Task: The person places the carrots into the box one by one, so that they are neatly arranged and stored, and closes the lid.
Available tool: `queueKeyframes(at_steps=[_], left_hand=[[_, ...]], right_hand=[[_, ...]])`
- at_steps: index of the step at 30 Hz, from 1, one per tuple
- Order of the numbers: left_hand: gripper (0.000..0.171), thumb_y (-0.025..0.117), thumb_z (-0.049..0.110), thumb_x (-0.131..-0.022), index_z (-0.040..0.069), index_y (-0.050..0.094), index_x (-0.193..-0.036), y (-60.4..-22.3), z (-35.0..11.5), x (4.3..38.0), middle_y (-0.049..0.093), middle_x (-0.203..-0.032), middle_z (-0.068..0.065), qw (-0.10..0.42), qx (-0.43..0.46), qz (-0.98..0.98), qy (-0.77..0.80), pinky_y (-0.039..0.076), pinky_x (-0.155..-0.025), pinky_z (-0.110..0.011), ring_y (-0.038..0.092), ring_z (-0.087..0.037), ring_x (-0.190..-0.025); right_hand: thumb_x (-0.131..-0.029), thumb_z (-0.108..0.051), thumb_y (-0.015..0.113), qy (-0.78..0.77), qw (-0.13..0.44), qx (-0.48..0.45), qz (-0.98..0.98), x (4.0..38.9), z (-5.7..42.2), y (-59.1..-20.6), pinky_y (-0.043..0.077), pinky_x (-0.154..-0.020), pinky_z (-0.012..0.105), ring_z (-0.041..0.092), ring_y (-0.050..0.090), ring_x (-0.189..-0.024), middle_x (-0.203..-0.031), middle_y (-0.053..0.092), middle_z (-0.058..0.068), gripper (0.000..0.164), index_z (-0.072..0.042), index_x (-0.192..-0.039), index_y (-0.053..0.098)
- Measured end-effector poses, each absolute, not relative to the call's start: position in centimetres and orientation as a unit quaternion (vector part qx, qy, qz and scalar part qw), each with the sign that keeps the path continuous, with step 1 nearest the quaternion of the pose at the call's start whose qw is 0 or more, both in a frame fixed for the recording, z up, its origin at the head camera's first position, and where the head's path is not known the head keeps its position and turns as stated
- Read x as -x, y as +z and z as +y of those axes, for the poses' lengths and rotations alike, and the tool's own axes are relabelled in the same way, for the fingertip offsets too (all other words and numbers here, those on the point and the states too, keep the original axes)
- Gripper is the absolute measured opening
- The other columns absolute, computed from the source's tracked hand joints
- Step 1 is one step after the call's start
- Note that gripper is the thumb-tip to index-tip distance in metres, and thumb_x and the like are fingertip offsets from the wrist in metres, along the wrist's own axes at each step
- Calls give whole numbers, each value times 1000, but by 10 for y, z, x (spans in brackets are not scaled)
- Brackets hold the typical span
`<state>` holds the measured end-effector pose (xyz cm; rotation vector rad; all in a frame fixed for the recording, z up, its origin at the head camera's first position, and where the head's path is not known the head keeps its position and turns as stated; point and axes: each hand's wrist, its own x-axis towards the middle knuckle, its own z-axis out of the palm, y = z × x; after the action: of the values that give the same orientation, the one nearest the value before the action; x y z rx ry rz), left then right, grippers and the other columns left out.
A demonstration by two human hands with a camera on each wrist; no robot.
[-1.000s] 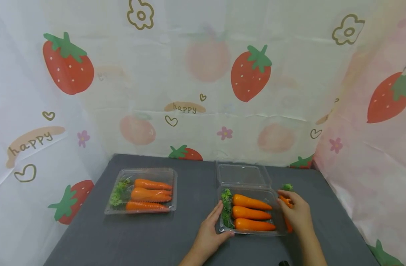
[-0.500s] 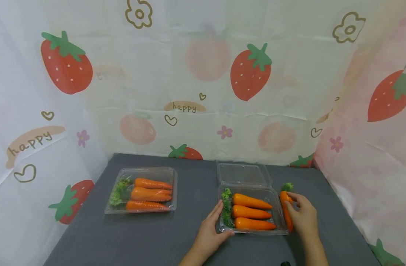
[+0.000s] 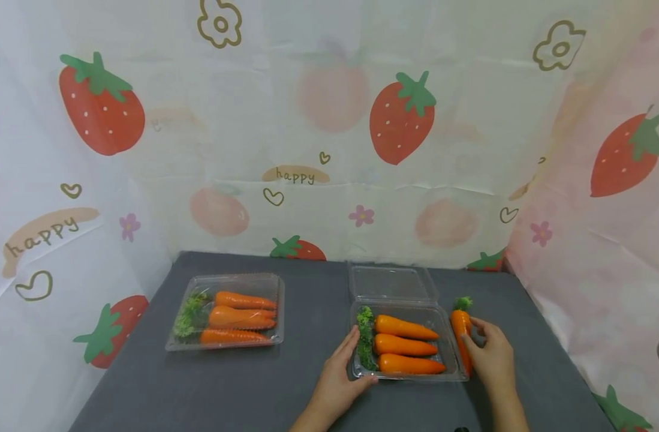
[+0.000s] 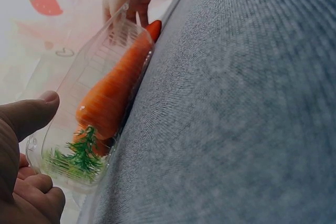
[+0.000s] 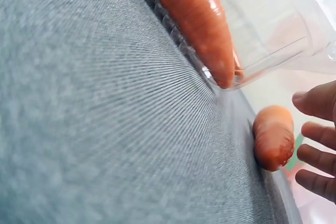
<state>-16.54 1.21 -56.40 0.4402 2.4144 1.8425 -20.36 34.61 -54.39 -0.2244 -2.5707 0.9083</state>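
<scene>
An open clear plastic container (image 3: 454,369) holds three orange carrots (image 3: 407,345), with green tops (image 3: 365,339) at its left end. Around its near left corner my left hand (image 3: 337,378) holds it, fingers along the left side and thumb at the front edge. Just outside the right wall lies a single carrot (image 3: 461,336), its green top pointing away. Beside that carrot is my right hand (image 3: 491,354); in the right wrist view a gap shows between its fingertips (image 5: 307,153) and the carrot.
The container's lid (image 3: 391,283) lies folded back toward the rear curtain (image 3: 286,132). At left on the grey tabletop (image 3: 243,390) stands a second clear container (image 3: 277,336), closed over more carrots (image 3: 243,317). A small dark object (image 3: 461,429) shows at the bottom edge.
My right hand has moved off the open container's right edge and away to the right, uncovering the single carrot beside it. The left hand has kept its place.
</scene>
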Motion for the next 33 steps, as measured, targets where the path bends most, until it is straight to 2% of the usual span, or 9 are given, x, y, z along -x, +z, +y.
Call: queueKeyframes(at_steps=[12,23,30,33], left_hand=[[96,88,26,-83,11,34,-161,-564,12,165,27,-169,0,36,-142,789,597,36,-117,-54,31,-30,-153],[96,88,27,-82,10,34,-160,-564,11,164,27,-169,-1,27,-149,790,595,38,-116,-52,31,-30,-152],[95,88,26,-82,9,35,-160,-565,11,163,29,-168,-3,14,-155,790,593,38,-116,-52,32,-31,-151],[96,88,26,-82,8,35,-160,-565,11,163,29,-168,-4,8,-158,793,588,38,-116,-54,33,-32,-151]], right_hand=[[-93,-20,76,332,128,99,-929,206,349,-552,48,-96,62,45,57,-119,-136,56,30,56,3,-140,57],[-93,-28,77,335,95,107,-931,208,352,-558,46,-97,61,44,58,-116,-132,56,31,64,4,-142,53],[-92,-28,77,350,89,113,-926,209,353,-560,48,-98,58,45,58,-118,-134,56,31,65,3,-143,52],[-92,-32,77,351,89,115,-925,209,354,-561,51,-93,56,43,61,-113,-132,59,31,68,4,-143,51]])
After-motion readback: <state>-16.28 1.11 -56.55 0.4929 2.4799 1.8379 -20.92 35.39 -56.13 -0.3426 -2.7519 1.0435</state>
